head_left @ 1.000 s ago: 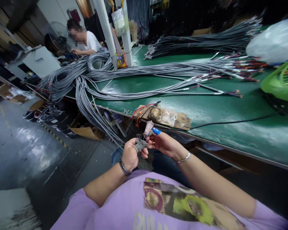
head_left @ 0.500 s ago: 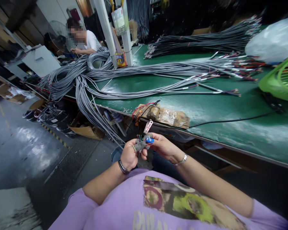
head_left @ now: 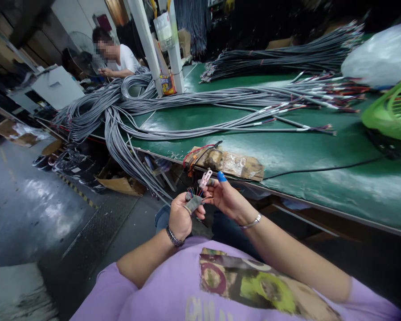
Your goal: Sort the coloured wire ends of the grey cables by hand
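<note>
My left hand is closed around the end of a grey cable, whose coloured inner wires fan out above my fingers. My right hand is just right of it, its fingers pinching the thin wires, with a blue cover on the raised thumb tip. A small pinkish metal piece shows just above the right fingers. Both hands are in front of my lap, below the edge of the green table.
Long bundles of grey cables lie across the table and hang off its left edge. A taped brown block with wires sits at the near edge. A green basket and a plastic bag are at the right. A person works at the far left.
My right thumb with the blue cover came down onto the wires half a second ago and has lifted again. The left hand kept its hold on the cable end.
</note>
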The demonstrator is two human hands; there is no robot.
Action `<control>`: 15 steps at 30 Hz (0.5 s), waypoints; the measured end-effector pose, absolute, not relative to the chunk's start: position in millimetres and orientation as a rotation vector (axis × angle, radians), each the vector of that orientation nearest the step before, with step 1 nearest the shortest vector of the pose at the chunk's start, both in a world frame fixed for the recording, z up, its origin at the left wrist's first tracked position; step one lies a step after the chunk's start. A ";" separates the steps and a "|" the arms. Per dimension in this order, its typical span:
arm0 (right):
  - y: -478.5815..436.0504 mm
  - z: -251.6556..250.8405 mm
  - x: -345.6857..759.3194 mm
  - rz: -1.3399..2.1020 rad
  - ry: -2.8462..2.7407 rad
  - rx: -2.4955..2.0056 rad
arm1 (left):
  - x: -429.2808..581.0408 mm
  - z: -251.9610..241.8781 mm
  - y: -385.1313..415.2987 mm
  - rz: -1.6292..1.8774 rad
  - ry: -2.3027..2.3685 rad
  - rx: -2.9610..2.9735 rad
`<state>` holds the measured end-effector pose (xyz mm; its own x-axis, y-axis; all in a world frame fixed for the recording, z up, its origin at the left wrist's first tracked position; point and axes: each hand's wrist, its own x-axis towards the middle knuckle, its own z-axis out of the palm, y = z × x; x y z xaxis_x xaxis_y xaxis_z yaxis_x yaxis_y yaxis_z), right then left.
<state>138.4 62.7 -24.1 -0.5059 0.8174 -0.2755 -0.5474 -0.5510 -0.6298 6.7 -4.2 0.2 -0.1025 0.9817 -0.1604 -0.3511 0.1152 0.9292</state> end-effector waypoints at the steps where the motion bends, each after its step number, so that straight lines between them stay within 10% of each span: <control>1: 64.4 -21.3 137.1 2.095 -0.610 -0.698 | 8.0 1.0 -2.7 1.356 1.100 0.786; 15: 66.8 -15.3 124.9 1.962 -0.610 -0.634 | 15.6 -1.2 10.8 1.349 1.127 0.715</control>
